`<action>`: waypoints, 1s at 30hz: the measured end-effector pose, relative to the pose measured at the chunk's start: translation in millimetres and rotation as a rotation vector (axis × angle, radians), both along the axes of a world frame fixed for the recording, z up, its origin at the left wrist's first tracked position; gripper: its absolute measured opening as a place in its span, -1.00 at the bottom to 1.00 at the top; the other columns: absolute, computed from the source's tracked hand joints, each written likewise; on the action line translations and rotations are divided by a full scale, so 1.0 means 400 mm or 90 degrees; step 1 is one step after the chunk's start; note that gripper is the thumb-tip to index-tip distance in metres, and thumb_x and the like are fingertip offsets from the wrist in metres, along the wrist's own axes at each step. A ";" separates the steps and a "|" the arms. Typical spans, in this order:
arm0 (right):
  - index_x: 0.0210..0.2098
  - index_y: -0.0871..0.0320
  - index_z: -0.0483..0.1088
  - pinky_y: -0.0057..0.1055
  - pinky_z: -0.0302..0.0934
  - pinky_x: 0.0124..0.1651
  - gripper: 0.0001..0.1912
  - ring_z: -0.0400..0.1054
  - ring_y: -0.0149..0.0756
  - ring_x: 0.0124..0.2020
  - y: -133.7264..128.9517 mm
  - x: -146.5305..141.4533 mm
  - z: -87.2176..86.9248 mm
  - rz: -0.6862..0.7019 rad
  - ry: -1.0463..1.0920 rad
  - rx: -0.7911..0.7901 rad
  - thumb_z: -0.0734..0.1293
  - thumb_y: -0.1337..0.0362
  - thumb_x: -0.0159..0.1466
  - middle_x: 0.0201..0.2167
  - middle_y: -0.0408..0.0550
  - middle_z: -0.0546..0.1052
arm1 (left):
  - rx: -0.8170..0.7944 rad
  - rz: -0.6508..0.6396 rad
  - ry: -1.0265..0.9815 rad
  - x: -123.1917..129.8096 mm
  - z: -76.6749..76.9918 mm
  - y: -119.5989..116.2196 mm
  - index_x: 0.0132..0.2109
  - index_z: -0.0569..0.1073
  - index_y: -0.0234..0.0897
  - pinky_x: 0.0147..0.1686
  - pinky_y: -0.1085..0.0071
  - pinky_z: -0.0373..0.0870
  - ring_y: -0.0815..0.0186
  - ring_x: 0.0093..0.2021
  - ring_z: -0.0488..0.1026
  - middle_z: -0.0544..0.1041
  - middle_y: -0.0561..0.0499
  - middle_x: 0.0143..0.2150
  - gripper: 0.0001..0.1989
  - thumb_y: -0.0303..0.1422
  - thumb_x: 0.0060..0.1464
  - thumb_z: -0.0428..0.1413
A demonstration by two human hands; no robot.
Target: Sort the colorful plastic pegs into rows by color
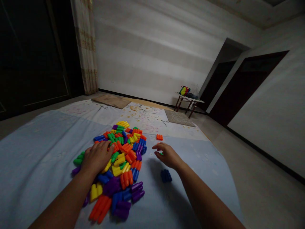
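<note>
A heap of plastic blocks in orange, yellow, green, blue and purple [126, 179] lies on a blue cloth. My left hand [98, 156] rests over the heap's left side, its fingertips among orange blocks; whether it grips one is hidden. To the right of the heap my right hand [167, 155] hovers over the cloth with its fingers apart and nothing between them. A green piece [161, 154] shows partly beside that hand. Nearer to me sits a dark blue block [166, 176], and a small orange block [159, 137] lies beyond the hand.
The cloth [202, 159] covers a wide rounded surface. Two flat mats, a brown one [111, 101] and a grey one [179, 118], lie at its far edge. A small table [199, 100] bearing a colourful bag [184, 90] stands by the wall.
</note>
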State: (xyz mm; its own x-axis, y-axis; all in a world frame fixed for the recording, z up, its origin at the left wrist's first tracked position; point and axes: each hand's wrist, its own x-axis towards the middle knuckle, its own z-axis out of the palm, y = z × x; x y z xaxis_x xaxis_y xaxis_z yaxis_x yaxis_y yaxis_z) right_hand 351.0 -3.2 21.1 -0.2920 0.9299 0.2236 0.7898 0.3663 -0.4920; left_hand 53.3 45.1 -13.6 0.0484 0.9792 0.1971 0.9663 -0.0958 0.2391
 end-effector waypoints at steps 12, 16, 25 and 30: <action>-0.12 0.15 0.44 -0.42 0.20 -0.18 -0.70 0.36 -0.31 -0.28 0.087 -0.072 -0.028 0.024 -0.113 -0.045 0.23 0.36 0.17 -0.25 -0.01 0.50 | 0.010 0.005 -0.001 0.001 -0.006 -0.005 0.05 0.33 -0.26 0.04 0.10 0.12 0.07 0.12 0.24 0.38 -0.13 0.09 -0.47 -0.11 0.12 -0.30; -0.17 0.16 0.47 -0.49 0.18 -0.30 -0.72 0.36 -0.37 -0.37 0.068 -0.030 -0.012 0.048 -0.124 -0.104 0.19 0.32 0.19 -0.35 -0.09 0.53 | 0.012 0.009 -0.001 0.000 -0.012 -0.001 0.05 0.34 -0.26 0.05 0.09 0.12 0.05 0.12 0.23 0.38 -0.14 0.09 -0.47 -0.10 0.12 -0.30; -0.08 0.22 0.42 -0.43 0.20 -0.18 -0.67 0.37 -0.32 -0.26 0.049 0.012 -0.010 -0.012 -0.114 -0.032 0.24 0.34 0.16 -0.21 0.04 0.49 | 0.022 -0.003 -0.001 0.000 -0.010 -0.002 0.05 0.34 -0.27 0.05 0.06 0.12 0.03 0.12 0.22 0.38 -0.14 0.08 -0.46 -0.11 0.12 -0.31; -0.14 0.19 0.44 -0.39 0.18 -0.13 -0.73 0.35 -0.31 -0.23 0.043 0.051 0.004 -0.049 -0.054 0.020 0.25 0.36 0.17 -0.21 0.01 0.50 | 0.021 -0.002 0.007 0.000 -0.011 0.001 0.04 0.35 -0.28 0.01 0.05 0.15 0.00 0.09 0.25 0.39 -0.17 0.07 -0.45 -0.11 0.12 -0.32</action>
